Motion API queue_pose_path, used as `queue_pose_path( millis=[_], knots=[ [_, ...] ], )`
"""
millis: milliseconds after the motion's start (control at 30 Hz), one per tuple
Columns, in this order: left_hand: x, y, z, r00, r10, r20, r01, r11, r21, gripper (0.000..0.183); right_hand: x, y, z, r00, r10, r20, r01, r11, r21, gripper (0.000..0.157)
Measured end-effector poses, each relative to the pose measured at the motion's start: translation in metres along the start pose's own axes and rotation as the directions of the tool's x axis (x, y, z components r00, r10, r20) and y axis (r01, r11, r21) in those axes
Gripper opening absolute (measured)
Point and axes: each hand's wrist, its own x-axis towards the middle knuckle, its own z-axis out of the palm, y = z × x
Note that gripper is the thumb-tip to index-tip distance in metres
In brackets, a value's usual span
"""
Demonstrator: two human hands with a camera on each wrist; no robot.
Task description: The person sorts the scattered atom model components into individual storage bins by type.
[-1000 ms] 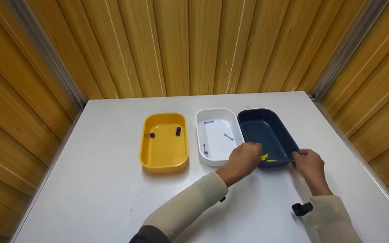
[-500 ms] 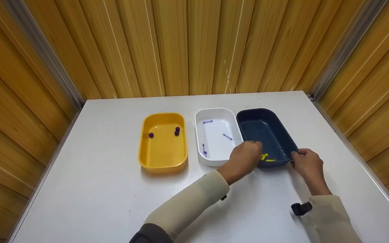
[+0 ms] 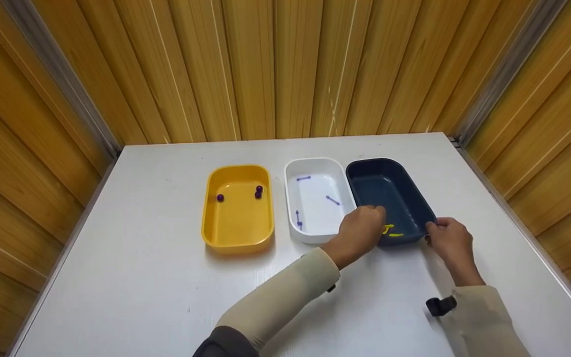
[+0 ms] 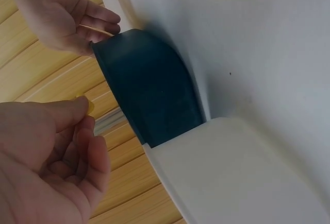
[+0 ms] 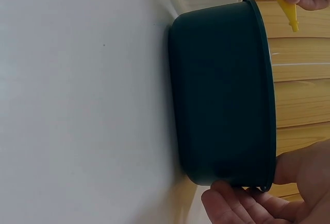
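Note:
My left hand (image 3: 361,230) is over the near left corner of a dark blue plastic tub (image 3: 417,201). Between thumb and fingertip it pinches a small yellow plastic piece (image 5: 287,10), which narrows to a little knobbed tip. Another yellow piece (image 3: 395,235) lies inside the tub, near its front wall. My right hand (image 3: 451,243) grips the tub's near right corner, thumb at the rim and fingers below on the outer wall. The left hand hides part of the tub in the head view.
A white tub (image 3: 319,238) stands against the dark blue one, with several thin purple rods (image 3: 332,200) inside. Farther left, a yellow tub (image 3: 238,233) contains small dark purple balls (image 3: 220,198). All stand on a white table (image 3: 132,248) with wood-look panels (image 3: 256,69) behind.
The head view has drifted very slightly. Both hands keep their places at the dark blue tub, the left still pinching the yellow piece.

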Motion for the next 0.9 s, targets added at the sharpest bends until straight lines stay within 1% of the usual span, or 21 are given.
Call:
queue_pose_path(
  millis=[167, 300, 533, 667, 767, 900],
  knots=[
    [0.0007, -0.0008, 0.0021, 1.000, -0.004, -0.010, 0.004, 1.000, 0.007, 0.008, -0.0009, 0.0001, -0.0002, 1.000, 0.010, 0.008, -0.010, 1.000, 0.000, 0.049],
    [0.0016, -0.0002, 0.0019, 1.000, -0.007, 0.008, 0.007, 1.000, -0.005, 0.013, -0.0008, 0.0000, -0.0001, 1.000, 0.009, 0.006, -0.009, 1.000, 0.003, 0.049],
    [0.0013, 0.0003, 0.0022, 1.000, -0.014, 0.013, 0.014, 1.000, -0.007, 0.016, -0.0006, 0.0002, 0.0016, 1.000, 0.007, 0.003, -0.007, 1.000, 0.010, 0.050],
    [0.0009, -0.0009, 0.0025, 0.999, -0.031, 0.017, 0.032, 0.999, -0.009, 0.018, -0.0013, 0.0007, 0.0017, 1.000, -0.004, -0.007, 0.004, 1.000, 0.003, 0.049],
    [0.0001, -0.0031, 0.0025, 0.998, -0.050, 0.034, 0.051, 0.998, -0.021, 0.019, -0.0014, 0.0005, 0.0014, 1.000, -0.008, -0.004, 0.008, 1.000, 0.010, 0.049],
    [-0.0027, -0.0064, 0.0012, 0.997, -0.057, 0.050, 0.059, 0.998, -0.036, 0.019, -0.0012, 0.0003, 0.0006, 1.000, -0.008, 0.000, 0.008, 1.000, 0.016, 0.049]
  ],
)
